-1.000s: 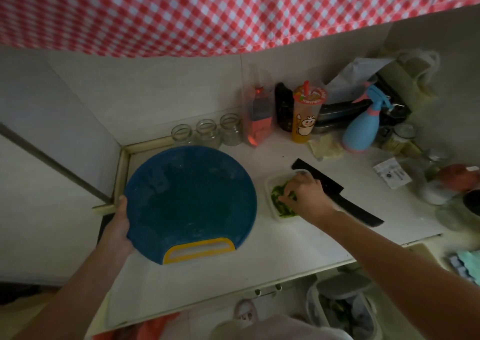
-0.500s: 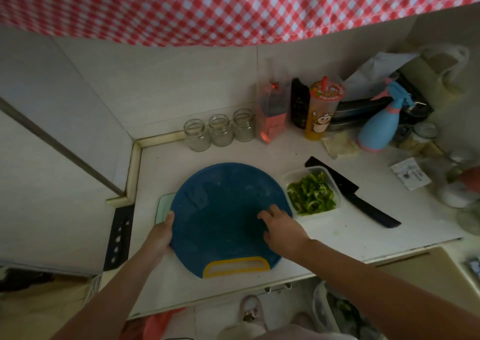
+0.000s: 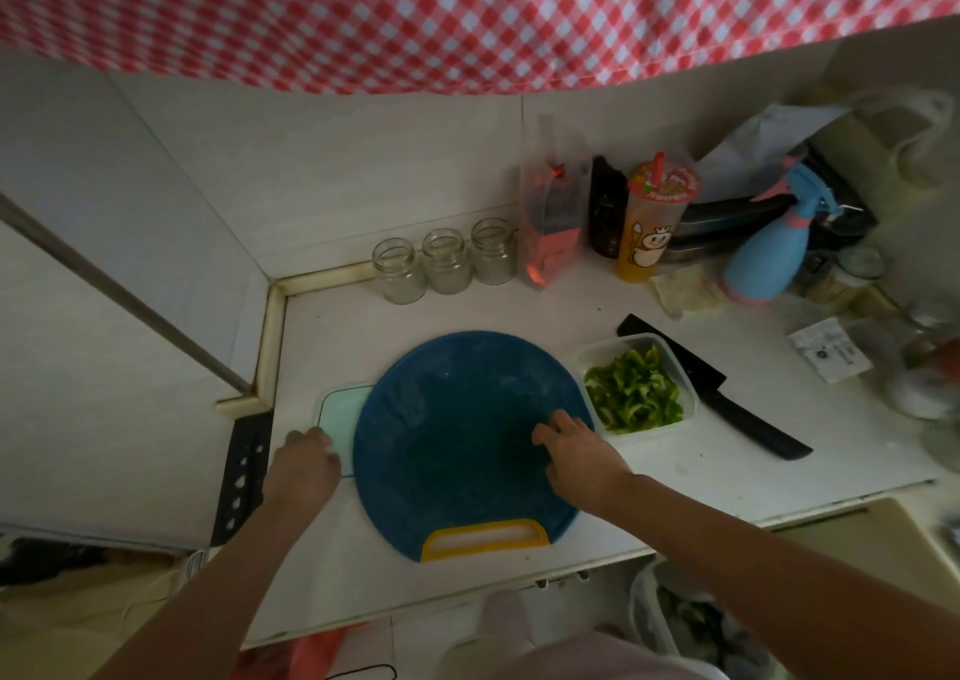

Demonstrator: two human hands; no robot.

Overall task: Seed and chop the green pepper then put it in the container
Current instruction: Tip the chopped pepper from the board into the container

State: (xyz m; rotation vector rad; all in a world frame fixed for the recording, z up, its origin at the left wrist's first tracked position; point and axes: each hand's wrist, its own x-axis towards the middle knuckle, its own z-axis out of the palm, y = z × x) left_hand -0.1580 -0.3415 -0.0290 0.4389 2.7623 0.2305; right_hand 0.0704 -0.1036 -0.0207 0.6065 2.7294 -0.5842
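The chopped pepper (image 3: pixel 631 393) lies in the container (image 3: pixel 649 429), which stands on the counter (image 3: pixel 701 471) just right of the round blue board (image 3: pixel 447 419), touching or nearly touching its edge. The right hand (image 3: pixel 576 450) lies on the right part of the board, its fingers (image 3: pixel 545 432) apart, pressing on the surface and holding nothing. The left hand (image 3: pixel 304 463) sits at the near corner of a pale lid (image 3: pixel 337 409) that pokes out from under the left side of the board. Its fingers are bent down out of sight, so I cannot tell whether they grip the lid or only rest there. A black knife (image 3: pixel 727 398) lies behind and right of the container (its blade end partly hidden by it). Three jars (image 3: pixel 447 261) stand by the wall.
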